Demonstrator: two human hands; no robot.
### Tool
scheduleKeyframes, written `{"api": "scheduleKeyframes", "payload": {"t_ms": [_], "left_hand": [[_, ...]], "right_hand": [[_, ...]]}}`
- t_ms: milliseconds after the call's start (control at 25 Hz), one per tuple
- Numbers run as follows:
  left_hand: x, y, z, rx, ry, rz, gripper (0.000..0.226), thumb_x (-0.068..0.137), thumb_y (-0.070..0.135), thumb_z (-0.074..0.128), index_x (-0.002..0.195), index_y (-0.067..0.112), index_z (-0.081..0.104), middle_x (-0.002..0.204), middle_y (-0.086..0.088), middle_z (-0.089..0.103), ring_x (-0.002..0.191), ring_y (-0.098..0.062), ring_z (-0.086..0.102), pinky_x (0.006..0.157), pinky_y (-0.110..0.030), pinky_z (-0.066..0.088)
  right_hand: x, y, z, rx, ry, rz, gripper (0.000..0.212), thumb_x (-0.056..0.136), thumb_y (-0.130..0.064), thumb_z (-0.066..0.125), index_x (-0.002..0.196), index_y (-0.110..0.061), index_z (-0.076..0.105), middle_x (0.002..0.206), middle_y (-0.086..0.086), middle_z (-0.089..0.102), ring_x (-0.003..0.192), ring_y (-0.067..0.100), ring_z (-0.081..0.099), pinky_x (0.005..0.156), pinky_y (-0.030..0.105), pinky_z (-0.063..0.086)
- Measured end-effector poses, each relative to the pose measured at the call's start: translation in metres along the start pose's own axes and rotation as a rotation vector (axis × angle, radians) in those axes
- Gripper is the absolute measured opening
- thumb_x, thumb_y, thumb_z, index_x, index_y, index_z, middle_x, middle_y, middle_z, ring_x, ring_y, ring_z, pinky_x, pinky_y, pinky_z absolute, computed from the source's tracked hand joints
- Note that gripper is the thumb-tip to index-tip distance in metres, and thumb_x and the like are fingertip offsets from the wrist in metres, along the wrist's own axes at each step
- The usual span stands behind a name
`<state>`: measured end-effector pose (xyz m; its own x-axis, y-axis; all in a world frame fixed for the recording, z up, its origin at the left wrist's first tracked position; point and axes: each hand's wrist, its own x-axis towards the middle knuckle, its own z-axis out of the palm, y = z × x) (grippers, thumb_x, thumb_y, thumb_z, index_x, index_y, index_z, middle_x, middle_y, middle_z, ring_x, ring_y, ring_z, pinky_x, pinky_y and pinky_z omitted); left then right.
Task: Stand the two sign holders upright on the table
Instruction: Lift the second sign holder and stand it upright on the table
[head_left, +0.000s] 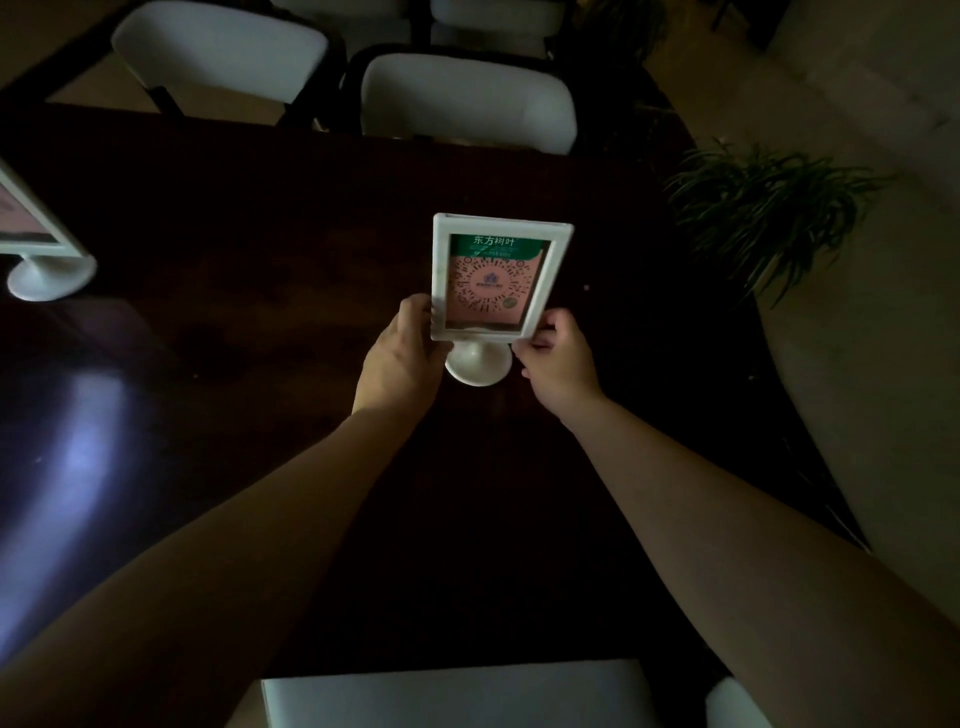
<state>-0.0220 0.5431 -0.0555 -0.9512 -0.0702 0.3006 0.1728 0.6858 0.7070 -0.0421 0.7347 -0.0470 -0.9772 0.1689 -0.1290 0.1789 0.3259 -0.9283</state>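
Note:
A white-framed sign holder with a pink and green QR card stands upright on its round foot in the middle of the dark wooden table. My left hand grips the frame's lower left edge. My right hand pinches its lower right corner. A second white sign holder stands upright at the table's left edge, partly cut off by the frame.
White-cushioned chairs stand along the far side of the table, and another chair's back is at the near edge. A green potted plant sits on the floor to the right. The room is dim.

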Motion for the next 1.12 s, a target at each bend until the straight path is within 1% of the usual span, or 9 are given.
{"api": "scheduleKeyframes", "payload": {"t_ms": [80, 120, 240, 320, 400, 480, 640, 840, 1120], "left_hand": [[-0.006, 0.002, -0.004, 0.102, -0.049, -0.098, 0.075, 0.086, 0.039, 0.073, 0.144, 0.020, 0.029, 0.145, -0.007, 0.052, 0.131, -0.027, 0.050, 0.097, -0.051, 0.050], [-0.010, 0.004, -0.007, 0.160, -0.063, -0.158, 0.087, 0.084, 0.048, 0.073, 0.149, 0.018, 0.023, 0.154, -0.009, 0.041, 0.140, -0.028, 0.039, 0.104, -0.056, 0.045], [-0.032, 0.011, -0.020, 0.307, -0.111, -0.184, 0.102, 0.081, 0.070, 0.059, 0.154, 0.018, 0.012, 0.165, -0.010, 0.018, 0.152, -0.031, 0.007, 0.114, -0.063, 0.024], [-0.048, 0.016, -0.026, 0.417, -0.184, -0.123, 0.105, 0.079, 0.076, 0.050, 0.156, 0.020, 0.006, 0.168, -0.008, 0.006, 0.152, -0.031, -0.007, 0.114, -0.064, 0.015], [-0.062, 0.020, -0.029, 0.515, -0.286, -0.052, 0.107, 0.078, 0.081, 0.042, 0.157, 0.022, 0.001, 0.168, -0.005, -0.003, 0.150, -0.031, -0.017, 0.115, -0.065, 0.011], [-0.071, 0.022, -0.027, 0.590, -0.400, 0.008, 0.107, 0.077, 0.085, 0.033, 0.158, 0.024, -0.004, 0.168, -0.003, -0.006, 0.148, -0.031, -0.024, 0.115, -0.067, 0.007], [-0.072, 0.021, -0.016, 0.651, -0.551, 0.052, 0.105, 0.076, 0.085, 0.022, 0.157, 0.026, -0.011, 0.168, 0.000, -0.010, 0.146, -0.033, -0.030, 0.115, -0.069, 0.000], [-0.059, 0.017, -0.001, 0.691, -0.651, 0.022, 0.099, 0.077, 0.081, 0.020, 0.157, 0.030, -0.008, 0.168, 0.002, -0.011, 0.147, -0.034, -0.027, 0.114, -0.071, -0.004], [-0.044, 0.008, 0.019, 0.672, -0.616, 0.030, 0.098, 0.076, 0.081, 0.018, 0.158, 0.032, -0.004, 0.168, 0.003, -0.009, 0.149, -0.032, -0.021, 0.112, -0.069, -0.005]], "right_hand": [[-0.007, -0.005, -0.001, 0.017, 0.009, 0.014, 0.045, 0.087, -0.026, 0.076, 0.124, -0.020, 0.051, 0.123, 0.002, 0.067, 0.098, 0.010, 0.066, 0.077, 0.031, 0.056], [-0.013, -0.007, -0.003, 0.003, 0.013, 0.021, 0.055, 0.087, -0.030, 0.076, 0.133, -0.019, 0.048, 0.133, 0.003, 0.062, 0.105, 0.012, 0.065, 0.079, 0.026, 0.051], [-0.040, -0.005, -0.013, -0.218, 0.012, -0.016, 0.073, 0.090, -0.047, 0.066, 0.150, -0.020, 0.032, 0.154, 0.007, 0.043, 0.132, 0.024, 0.049, 0.096, 0.035, 0.044], [-0.062, -0.001, -0.020, -0.430, -0.089, -0.083, 0.079, 0.094, -0.057, 0.052, 0.156, -0.019, 0.021, 0.164, 0.008, 0.023, 0.147, 0.026, 0.027, 0.108, 0.040, 0.032], [-0.078, 0.006, -0.025, -0.663, -0.223, -0.179, 0.080, 0.096, -0.065, 0.036, 0.158, -0.020, 0.012, 0.168, 0.004, 0.006, 0.152, 0.023, 0.008, 0.115, 0.042, 0.018], [-0.086, 0.013, -0.026, -0.852, -0.319, -0.266, 0.082, 0.095, -0.071, 0.020, 0.159, -0.021, 0.008, 0.169, 0.002, 0.000, 0.152, 0.021, -0.003, 0.119, 0.044, 0.006], [-0.088, 0.019, -0.016, -1.005, -0.432, -0.293, 0.088, 0.087, -0.080, 0.000, 0.158, -0.026, 0.001, 0.168, 0.000, -0.008, 0.150, 0.018, -0.015, 0.120, 0.046, -0.005], [-0.078, 0.020, -0.003, -1.031, -0.449, -0.248, 0.092, 0.081, -0.083, -0.007, 0.157, -0.033, -0.001, 0.168, -0.002, -0.009, 0.150, 0.020, -0.018, 0.120, 0.050, -0.007], [-0.052, 0.029, 0.001, -1.016, -0.426, -0.235, 0.089, 0.083, -0.081, -0.005, 0.158, -0.033, 0.003, 0.168, -0.006, -0.004, 0.151, 0.020, -0.015, 0.120, 0.051, -0.007]]}}
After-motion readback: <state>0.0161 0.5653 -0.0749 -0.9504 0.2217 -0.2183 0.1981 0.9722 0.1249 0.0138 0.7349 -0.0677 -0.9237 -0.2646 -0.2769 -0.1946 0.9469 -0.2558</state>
